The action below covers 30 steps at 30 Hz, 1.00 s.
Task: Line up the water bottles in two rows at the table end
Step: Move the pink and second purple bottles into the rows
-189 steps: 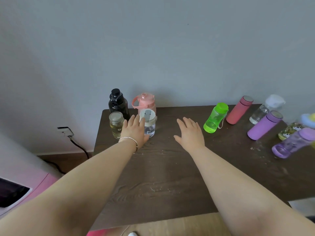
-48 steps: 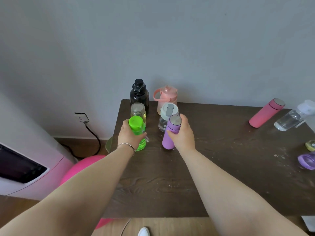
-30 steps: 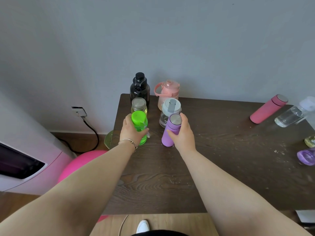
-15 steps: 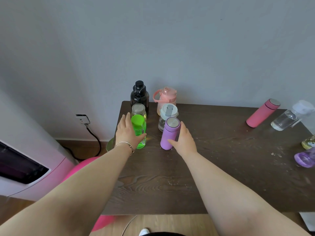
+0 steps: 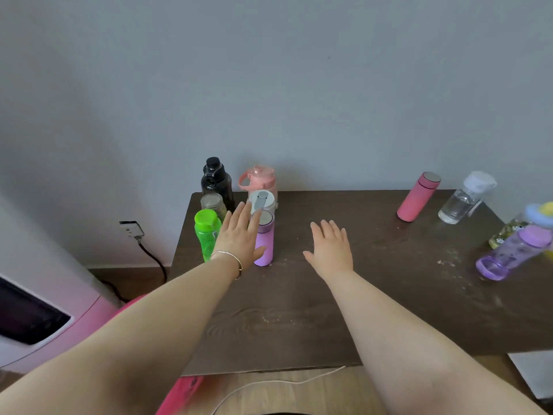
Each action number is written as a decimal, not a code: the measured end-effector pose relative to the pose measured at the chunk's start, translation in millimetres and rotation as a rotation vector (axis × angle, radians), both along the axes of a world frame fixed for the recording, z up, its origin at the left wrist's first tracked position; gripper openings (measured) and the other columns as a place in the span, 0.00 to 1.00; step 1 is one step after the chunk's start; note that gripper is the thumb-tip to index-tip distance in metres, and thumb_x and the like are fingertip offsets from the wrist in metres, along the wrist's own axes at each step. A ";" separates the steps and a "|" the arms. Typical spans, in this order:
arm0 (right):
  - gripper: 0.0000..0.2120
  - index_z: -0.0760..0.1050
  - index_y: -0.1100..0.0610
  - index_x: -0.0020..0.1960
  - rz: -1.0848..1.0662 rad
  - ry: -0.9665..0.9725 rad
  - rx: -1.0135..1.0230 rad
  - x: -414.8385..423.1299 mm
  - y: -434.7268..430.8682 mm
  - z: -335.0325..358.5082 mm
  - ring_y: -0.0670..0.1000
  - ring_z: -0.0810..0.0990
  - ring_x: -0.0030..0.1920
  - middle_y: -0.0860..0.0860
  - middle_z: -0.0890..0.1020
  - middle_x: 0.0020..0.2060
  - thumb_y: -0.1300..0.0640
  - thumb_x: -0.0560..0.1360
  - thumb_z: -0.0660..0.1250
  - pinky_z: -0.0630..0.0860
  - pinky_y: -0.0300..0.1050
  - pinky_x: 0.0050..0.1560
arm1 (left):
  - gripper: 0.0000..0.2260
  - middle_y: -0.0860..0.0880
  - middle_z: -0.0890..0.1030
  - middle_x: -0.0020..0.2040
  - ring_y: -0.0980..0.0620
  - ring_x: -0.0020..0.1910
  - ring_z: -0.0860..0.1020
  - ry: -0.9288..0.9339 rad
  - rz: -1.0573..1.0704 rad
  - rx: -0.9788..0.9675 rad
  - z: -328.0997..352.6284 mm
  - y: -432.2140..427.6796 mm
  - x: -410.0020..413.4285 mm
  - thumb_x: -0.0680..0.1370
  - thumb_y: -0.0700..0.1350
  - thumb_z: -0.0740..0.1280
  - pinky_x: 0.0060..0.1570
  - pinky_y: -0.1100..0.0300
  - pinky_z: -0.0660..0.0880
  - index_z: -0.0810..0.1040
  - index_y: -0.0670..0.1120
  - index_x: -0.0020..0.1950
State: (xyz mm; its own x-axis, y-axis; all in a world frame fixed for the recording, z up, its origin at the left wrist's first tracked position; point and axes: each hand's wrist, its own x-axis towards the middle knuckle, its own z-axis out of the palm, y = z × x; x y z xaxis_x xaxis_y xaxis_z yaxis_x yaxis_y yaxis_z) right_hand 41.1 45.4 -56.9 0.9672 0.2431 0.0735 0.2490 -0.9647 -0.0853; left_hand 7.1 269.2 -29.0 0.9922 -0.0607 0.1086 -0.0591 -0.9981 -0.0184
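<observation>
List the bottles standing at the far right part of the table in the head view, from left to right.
pink flask → clear bottle with white cap → purple bottle. A patterned bottle with a blue and yellow top overlaps the purple one, so it is left out.

One head-worn wide-angle camera looks forward and down over the table's near edge toward the wall.

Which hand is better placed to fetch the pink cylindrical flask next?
Probably the right hand: it is open, empty and nearer the pink cylindrical flask. The left hand is beside the lined-up bottles.
</observation>
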 end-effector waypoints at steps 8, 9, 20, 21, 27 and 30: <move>0.36 0.54 0.55 0.79 -0.110 -0.009 0.000 -9.9 -115.9 8.8 0.57 0.53 0.78 0.56 0.60 0.77 0.43 0.78 0.65 0.51 0.57 0.77 | 0.40 0.42 0.48 0.80 0.42 0.79 0.46 0.031 -0.036 0.093 5.8 -106.0 8.4 0.78 0.61 0.62 0.76 0.45 0.49 0.46 0.45 0.80; 0.36 0.54 0.55 0.79 -0.126 -0.010 0.002 -10.2 -131.5 10.0 0.57 0.53 0.78 0.56 0.60 0.77 0.43 0.78 0.65 0.51 0.57 0.77 | 0.40 0.42 0.48 0.80 0.42 0.79 0.46 0.038 -0.049 0.100 6.2 -121.0 10.3 0.78 0.61 0.62 0.76 0.45 0.49 0.46 0.45 0.80; 0.37 0.57 0.56 0.78 -0.309 -0.025 0.024 -18.4 -301.3 18.3 0.58 0.56 0.78 0.57 0.62 0.76 0.44 0.76 0.68 0.54 0.57 0.77 | 0.39 0.43 0.45 0.80 0.43 0.79 0.43 0.063 -0.128 0.107 10.8 -282.5 38.8 0.79 0.61 0.59 0.77 0.46 0.46 0.42 0.45 0.80; 0.37 0.57 0.56 0.78 -0.324 -0.031 0.025 -19.0 -314.8 20.3 0.58 0.56 0.77 0.57 0.62 0.76 0.44 0.76 0.68 0.54 0.57 0.76 | 0.39 0.43 0.45 0.80 0.44 0.79 0.44 0.060 -0.133 0.104 11.8 -295.3 40.9 0.79 0.61 0.59 0.77 0.46 0.46 0.42 0.45 0.80; 0.37 0.61 0.57 0.75 -0.427 -0.087 0.083 -16.4 -382.4 31.6 0.60 0.63 0.74 0.58 0.67 0.73 0.45 0.74 0.71 0.60 0.57 0.73 | 0.39 0.43 0.47 0.80 0.44 0.79 0.45 0.027 -0.211 0.089 18.2 -360.3 56.5 0.78 0.61 0.60 0.76 0.46 0.47 0.44 0.45 0.80; 0.36 0.61 0.56 0.75 -0.476 -0.106 0.114 -10.9 -406.6 31.8 0.58 0.65 0.72 0.57 0.68 0.71 0.44 0.74 0.70 0.60 0.56 0.74 | 0.39 0.43 0.47 0.80 0.44 0.79 0.45 0.023 -0.253 0.083 21.0 -384.8 70.2 0.79 0.61 0.61 0.77 0.46 0.47 0.44 0.45 0.80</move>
